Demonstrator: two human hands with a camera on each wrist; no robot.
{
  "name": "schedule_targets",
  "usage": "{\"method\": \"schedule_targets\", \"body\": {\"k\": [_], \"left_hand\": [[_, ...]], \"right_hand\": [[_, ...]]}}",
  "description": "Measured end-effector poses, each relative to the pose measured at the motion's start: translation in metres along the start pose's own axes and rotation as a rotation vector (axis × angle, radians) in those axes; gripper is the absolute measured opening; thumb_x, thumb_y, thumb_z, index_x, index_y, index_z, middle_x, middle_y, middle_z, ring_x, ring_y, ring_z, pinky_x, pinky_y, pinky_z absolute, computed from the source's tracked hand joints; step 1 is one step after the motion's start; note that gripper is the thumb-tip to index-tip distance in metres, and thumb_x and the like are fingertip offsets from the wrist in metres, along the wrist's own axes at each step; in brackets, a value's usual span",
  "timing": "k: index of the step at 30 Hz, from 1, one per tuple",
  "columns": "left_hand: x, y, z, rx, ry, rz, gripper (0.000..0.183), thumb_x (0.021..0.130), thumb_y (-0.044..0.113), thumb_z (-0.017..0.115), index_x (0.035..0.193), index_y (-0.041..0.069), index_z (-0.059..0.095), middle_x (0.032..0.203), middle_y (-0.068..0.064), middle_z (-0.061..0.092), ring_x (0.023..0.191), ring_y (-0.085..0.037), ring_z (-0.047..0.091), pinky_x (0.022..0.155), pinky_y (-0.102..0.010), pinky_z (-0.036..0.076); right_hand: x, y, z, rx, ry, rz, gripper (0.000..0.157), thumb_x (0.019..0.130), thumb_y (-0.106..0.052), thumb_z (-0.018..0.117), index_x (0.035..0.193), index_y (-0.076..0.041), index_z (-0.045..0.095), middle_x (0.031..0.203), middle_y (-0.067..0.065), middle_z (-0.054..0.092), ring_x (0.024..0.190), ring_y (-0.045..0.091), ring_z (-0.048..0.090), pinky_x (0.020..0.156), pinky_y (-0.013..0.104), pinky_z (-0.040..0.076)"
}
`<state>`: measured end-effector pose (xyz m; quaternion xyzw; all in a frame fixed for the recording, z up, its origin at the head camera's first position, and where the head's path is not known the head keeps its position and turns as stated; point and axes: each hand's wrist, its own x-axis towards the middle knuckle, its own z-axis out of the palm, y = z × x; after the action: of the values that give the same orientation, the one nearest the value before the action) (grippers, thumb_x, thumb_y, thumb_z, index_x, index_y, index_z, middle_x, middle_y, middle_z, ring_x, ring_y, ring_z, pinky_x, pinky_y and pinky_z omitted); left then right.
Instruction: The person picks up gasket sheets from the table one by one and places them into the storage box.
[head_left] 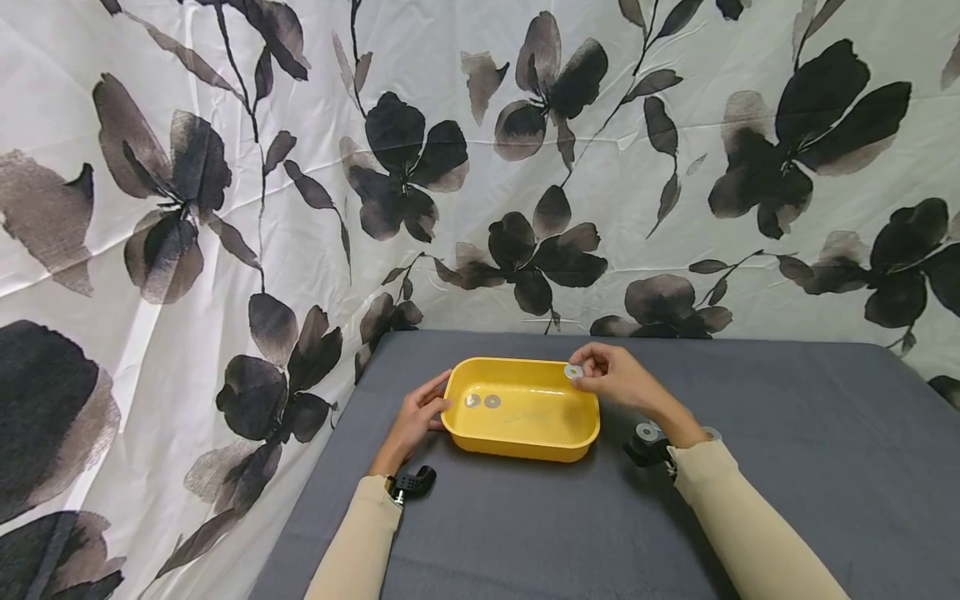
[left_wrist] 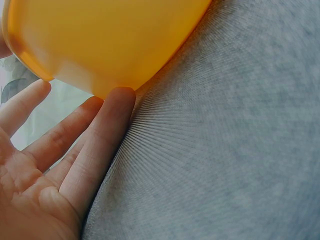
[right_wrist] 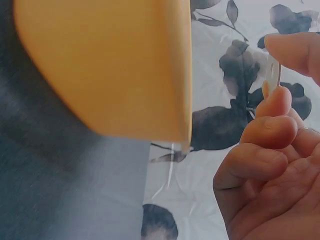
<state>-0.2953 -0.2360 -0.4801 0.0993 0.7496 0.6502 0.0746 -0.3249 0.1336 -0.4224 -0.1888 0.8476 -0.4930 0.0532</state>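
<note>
A yellow rectangular tub (head_left: pixel 525 448) stands on the grey cloth, with two flat round washers (head_left: pixel 492 402) lying on its floor toward the left. My left hand (head_left: pixel 411 421) is at the tub's left end; its fairly straight fingers (left_wrist: pixel 117 107) touch the outer wall in the left wrist view. Over the far right corner of the rim, my right hand (head_left: pixel 618 379) pinches a washer (head_left: pixel 573 372) between thumb and forefinger. Seen edge-on in the right wrist view, that washer (right_wrist: pixel 273 72) shows its centre hole, and the other fingers are curled in below it.
Another washer (head_left: pixel 647 432) lies on the table by the right wrist, and part of one more (head_left: pixel 711 433) shows beyond that wrist. Black camera bands (head_left: pixel 415 482) sit on both wrists. A white flowered curtain (head_left: pixel 480 208) hangs behind the grey table (head_left: pixel 825 467) and along its left.
</note>
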Motion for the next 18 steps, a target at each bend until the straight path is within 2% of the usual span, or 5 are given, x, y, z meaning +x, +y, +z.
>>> {"method": "schedule_targets", "body": {"k": [9, 16, 18], "left_hand": [[0.000, 0.001, -0.001, -0.004, -0.004, -0.009, 0.056, 0.096, 0.012, 0.053, 0.150, 0.015, 0.036, 0.146, -0.023, 0.044, 0.124, -0.046, 0.051, 0.075, -0.033, 0.060], [0.000, 0.001, -0.001, -0.002, -0.003, -0.011, 0.056, 0.096, 0.012, 0.053, 0.150, 0.015, 0.036, 0.145, -0.023, 0.045, 0.122, -0.046, 0.052, 0.075, -0.033, 0.060], [0.003, -0.004, -0.002, -0.002, 0.000, -0.015, 0.056, 0.096, 0.012, 0.053, 0.150, 0.017, 0.036, 0.145, -0.022, 0.046, 0.122, -0.045, 0.052, 0.075, -0.033, 0.060]], "right_hand": [[0.017, -0.015, 0.007, 0.045, -0.047, 0.006, 0.033, 0.083, -0.018, 0.075, 0.110, -0.007, 0.060, 0.081, 0.008, 0.051, 0.068, 0.015, 0.046, 0.057, 0.024, 0.041], [0.030, -0.021, 0.013, 0.088, -0.094, 0.001, 0.035, 0.084, -0.013, 0.073, 0.114, -0.001, 0.059, 0.081, 0.010, 0.050, 0.067, 0.015, 0.045, 0.056, 0.024, 0.040], [0.033, -0.021, 0.015, 0.106, -0.105, -0.012, 0.035, 0.085, -0.011, 0.072, 0.115, 0.000, 0.059, 0.082, 0.011, 0.051, 0.066, 0.015, 0.045, 0.057, 0.025, 0.041]]}}
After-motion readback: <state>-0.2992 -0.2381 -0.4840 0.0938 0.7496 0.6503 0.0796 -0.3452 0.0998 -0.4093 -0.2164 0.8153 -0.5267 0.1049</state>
